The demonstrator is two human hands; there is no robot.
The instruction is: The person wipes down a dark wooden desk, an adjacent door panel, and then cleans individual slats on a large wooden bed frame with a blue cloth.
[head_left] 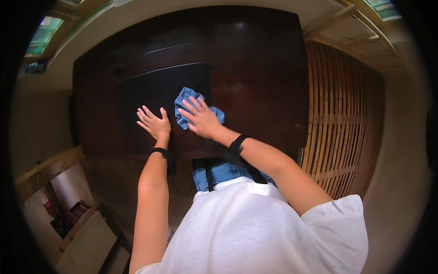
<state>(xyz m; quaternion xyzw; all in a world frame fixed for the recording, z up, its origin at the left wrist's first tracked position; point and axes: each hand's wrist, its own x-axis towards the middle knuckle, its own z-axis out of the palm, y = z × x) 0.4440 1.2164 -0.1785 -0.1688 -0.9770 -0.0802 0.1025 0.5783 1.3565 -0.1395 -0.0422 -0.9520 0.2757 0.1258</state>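
A crumpled blue cloth (184, 96) lies on a dark brown desk (260, 100). My right hand (205, 121) rests flat on top of it, fingers spread, covering its middle. Left of the cloth, my left hand (156, 125) is held open over a black inset panel (141, 91) in the desk top. Nothing is in that hand; whether its palm touches the surface I cannot tell. Each wrist wears a black band.
A slatted wooden frame (331, 109) stands close along the desk's right side. My body is at the desk's near edge. Beyond the desk runs a pale wall, with a window (44, 36) at the far left. An opening (68, 201) with dark items shows at the lower left.
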